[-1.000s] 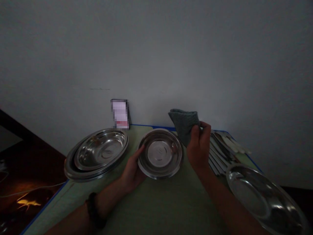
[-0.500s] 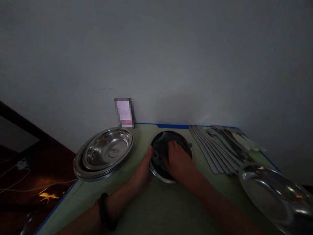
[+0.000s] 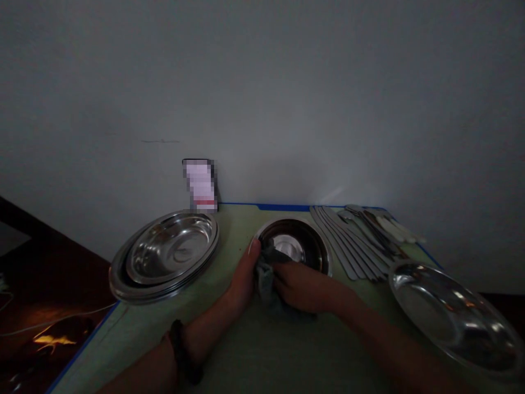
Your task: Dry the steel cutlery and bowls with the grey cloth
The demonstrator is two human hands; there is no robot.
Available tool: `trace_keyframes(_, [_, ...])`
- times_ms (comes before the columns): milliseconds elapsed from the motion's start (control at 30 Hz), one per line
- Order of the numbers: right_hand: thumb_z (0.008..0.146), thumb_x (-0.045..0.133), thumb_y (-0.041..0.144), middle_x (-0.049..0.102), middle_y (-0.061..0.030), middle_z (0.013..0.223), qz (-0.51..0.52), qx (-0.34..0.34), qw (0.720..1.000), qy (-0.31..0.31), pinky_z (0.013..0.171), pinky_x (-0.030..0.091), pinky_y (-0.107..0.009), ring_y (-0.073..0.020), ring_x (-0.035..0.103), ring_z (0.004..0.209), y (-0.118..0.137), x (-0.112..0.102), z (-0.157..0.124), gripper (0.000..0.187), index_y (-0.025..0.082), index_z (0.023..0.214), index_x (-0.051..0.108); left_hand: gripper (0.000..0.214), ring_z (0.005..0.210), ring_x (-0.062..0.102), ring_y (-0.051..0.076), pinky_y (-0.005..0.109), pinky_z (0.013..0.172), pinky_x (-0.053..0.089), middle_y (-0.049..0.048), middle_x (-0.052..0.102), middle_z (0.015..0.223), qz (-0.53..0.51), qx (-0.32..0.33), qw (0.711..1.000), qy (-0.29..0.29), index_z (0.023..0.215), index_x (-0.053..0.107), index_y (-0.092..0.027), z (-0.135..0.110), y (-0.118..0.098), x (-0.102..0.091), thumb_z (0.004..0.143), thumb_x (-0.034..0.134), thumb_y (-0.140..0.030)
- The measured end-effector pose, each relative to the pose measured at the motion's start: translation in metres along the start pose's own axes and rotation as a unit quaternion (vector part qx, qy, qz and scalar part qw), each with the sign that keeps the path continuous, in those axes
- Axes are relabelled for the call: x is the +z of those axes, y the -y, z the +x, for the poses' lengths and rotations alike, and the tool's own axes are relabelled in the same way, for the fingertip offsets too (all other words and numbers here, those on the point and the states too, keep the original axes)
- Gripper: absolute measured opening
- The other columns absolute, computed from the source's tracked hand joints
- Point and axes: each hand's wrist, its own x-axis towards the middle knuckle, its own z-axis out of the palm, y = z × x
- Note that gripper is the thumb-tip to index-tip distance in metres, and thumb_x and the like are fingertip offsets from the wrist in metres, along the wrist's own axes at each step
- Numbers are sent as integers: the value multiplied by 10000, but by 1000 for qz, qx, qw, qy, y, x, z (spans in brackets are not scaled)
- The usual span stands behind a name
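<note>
A round steel bowl (image 3: 315,241) with a shiny inside stands at the middle of the table. My left hand (image 3: 245,269) grips its left rim, the thumb on the edge and the other fingers hidden behind the side. A dark grey-green cloth (image 3: 266,282) is bunched in my right hand (image 3: 301,284), whose fingers are closed on it at the near left rim. Part of the cloth laps over the rim and hangs down the front of the bowl.
Stacked steel plates and bowls (image 3: 172,251) sit to the left. On the right lie several table knives (image 3: 340,246), with spoons and pale-handled cutlery beyond. An oval steel dish (image 3: 455,317) rests near the right edge. A phone (image 3: 200,186) leans on the wall (image 3: 287,98).
My right hand has drawn the cloth from inside the bowl to its near left rim, baring the bowl's bottom. My left hand still holds the rim. The view has shifted slightly.
</note>
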Motion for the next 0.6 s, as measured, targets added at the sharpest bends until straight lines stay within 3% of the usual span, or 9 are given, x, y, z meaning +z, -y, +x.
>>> trace_keyframes(133, [831, 393, 121, 701, -163, 932, -182, 129, 974, 30, 698, 516, -392, -284, 681, 817, 5, -5, -11, 268, 145, 899, 651, 360, 1218, 462, 255, 337, 1062, 299, 25, 651, 1149, 78, 127, 988, -33, 1061, 646, -206, -8, 2, 6, 806, 558, -443])
trace_keyframes(267, [816, 330, 50, 702, -188, 845, -259, 228, 938, -13, 608, 516, -398, -310, 689, 752, 3, -9, -5, 327, 118, 861, 647, 383, 1292, 371, 223, 301, 1090, 235, 4, 554, 1291, 106, 161, 981, -31, 1194, 562, -237, -16, 5, 13, 852, 503, -400])
trace_keyframes(433, [840, 293, 58, 687, -193, 906, -280, 236, 924, -106, 641, 505, -374, -293, 681, 809, -9, -14, 19, 334, 99, 1009, 579, 477, 1328, 317, 213, 301, 1115, 172, 19, 456, 1385, 154, 113, 981, -26, 1307, 441, -242, -19, 9, 17, 865, 474, -420])
trace_keyframes(600, [815, 407, 122, 675, -156, 967, -153, 181, 963, -125, 731, 485, -334, -246, 660, 862, -9, -3, 33, 253, 116, 1009, 569, 488, 1351, 279, 223, 329, 1134, 139, 20, 487, 1363, 112, 91, 989, -38, 1275, 481, -238, -1, 18, 5, 848, 480, -473])
